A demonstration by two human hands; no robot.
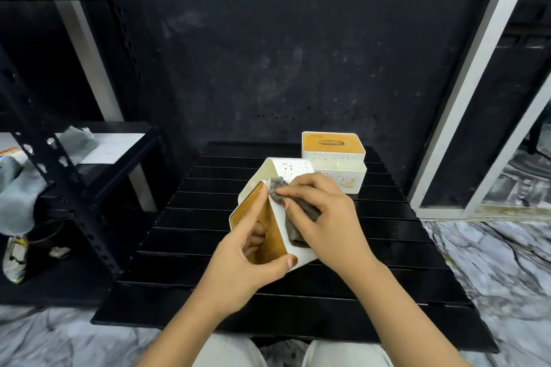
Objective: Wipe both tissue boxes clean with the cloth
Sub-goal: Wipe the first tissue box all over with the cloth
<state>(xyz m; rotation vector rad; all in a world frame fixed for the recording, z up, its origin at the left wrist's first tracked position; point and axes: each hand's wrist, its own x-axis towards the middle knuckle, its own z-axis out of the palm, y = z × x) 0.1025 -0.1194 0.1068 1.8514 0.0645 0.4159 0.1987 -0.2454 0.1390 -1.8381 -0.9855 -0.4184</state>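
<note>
Two tissue boxes are in play on the black slatted table. One box, white with small punched holes and a wooden lid, is tipped up on edge near the table's centre, so that a white side wall turns toward the wiping hand. The left hand steadies it: the forefinger lies along the upper edge of the lid, the thumb clamps the lower corner at about 5 o'clock of the lid, and the other fingers reach into the lid's slot, seemingly to keep the box from sliding under pressure. The right hand comes in from 3 o'clock and pinches a grey cloth between thumb and fingers, pressing it on the white wall just beside the lid edge; part of the cloth hangs down over the same wall. Holding the cloth bunched likely concentrates the rub on one patch.

The second box stands upright at 1 o'clock from the first, near the table's far edge, lid up, resting in a white tray-like base, out of the hands' way. By this layout, wiping of the first box appears under way and the second still waits.

At 9 o'clock a black metal shelf holds pale cloths and oddments
</note>
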